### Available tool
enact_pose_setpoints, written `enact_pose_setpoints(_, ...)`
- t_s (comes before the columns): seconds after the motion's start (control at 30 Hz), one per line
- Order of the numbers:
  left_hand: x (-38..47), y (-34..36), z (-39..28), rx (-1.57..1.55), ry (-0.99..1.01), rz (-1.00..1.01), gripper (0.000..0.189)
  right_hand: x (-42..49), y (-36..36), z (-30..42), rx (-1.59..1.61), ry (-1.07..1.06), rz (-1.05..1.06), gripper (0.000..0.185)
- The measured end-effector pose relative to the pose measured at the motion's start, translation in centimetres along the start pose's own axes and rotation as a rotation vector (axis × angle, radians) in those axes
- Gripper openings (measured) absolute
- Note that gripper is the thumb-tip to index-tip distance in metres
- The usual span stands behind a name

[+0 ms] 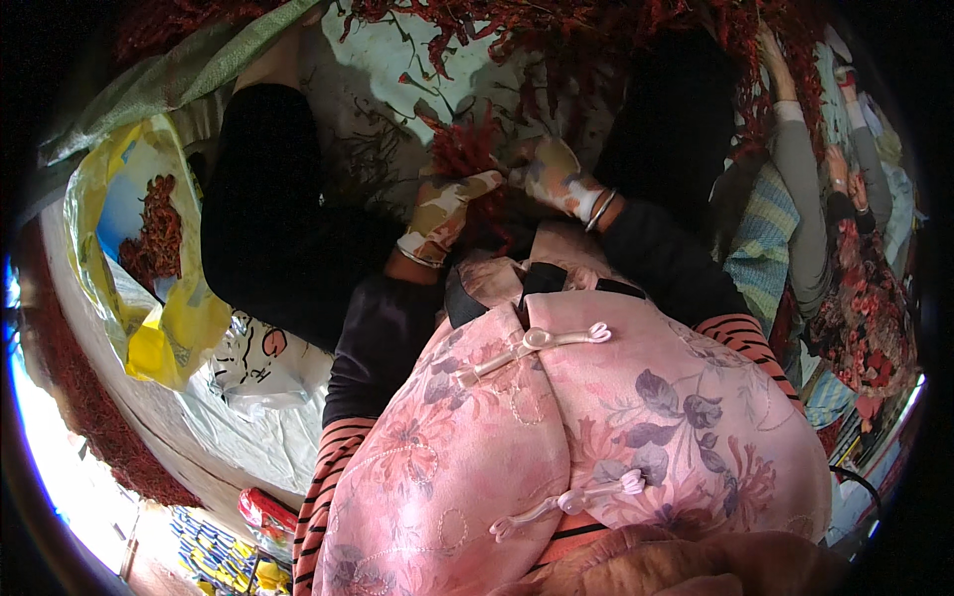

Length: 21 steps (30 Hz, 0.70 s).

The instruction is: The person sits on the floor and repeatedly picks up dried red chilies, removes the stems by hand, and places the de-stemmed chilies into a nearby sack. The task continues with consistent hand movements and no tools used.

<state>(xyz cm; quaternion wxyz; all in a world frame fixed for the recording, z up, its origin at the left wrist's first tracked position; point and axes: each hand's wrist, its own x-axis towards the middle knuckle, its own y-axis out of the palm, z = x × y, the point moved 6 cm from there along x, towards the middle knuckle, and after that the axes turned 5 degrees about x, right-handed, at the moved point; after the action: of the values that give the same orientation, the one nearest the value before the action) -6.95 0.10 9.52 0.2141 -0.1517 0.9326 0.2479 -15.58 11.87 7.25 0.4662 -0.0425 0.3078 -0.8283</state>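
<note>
My left hand (440, 212), in a camouflage-patterned glove, is closed around a bunch of dried red chillies (466, 149) in front of my lap. Close to the bunch's other side is my right hand (551, 175), in a matching glove and slightly blurred; whether its fingertips grip a chilli or stem cannot be told. A metal bangle circles each wrist. Loose stems (365, 141) lie on the pale sheet (462, 67) between my knees. Beyond them spreads a heap of dried red chillies (596, 45).
A yellow-edged plastic bag (179, 320) holding dried chillies (160, 231) stands at the left. A green woven sack (171, 82) lies above it. Other people's hands (775, 67) and arms are at the right, near a striped cloth (760, 238). A red packet (264, 514) lies lower left.
</note>
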Motion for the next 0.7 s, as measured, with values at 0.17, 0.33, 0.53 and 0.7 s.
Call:
enact_pose_setpoints(0.17, 0.5, -0.2, 0.9, -0.113, -0.024, 0.012, 0.032, -0.7, -0.8, -0.3, 0.144, 0.288, -0.002, 0.020)
enact_pose_setpoints(0.33, 0.3, 1.3, 0.7, -0.612, -0.161, 0.248, 0.028, -1.0, -2.3, -3.1, -0.419, 0.125, -0.058, 0.012)
enact_pose_setpoints(0.53, 0.3, -1.3, -1.7, -0.218, 0.198, 0.061, 0.023, -2.2, -2.5, -1.2, -0.587, -0.241, 0.191, 0.021)
enact_pose_setpoints(0.7, 0.0, 0.3, -4.3, -0.223, 0.169, 0.016, 0.023, 2.1, -4.5, -7.1, -0.538, -0.040, -0.264, 0.023)
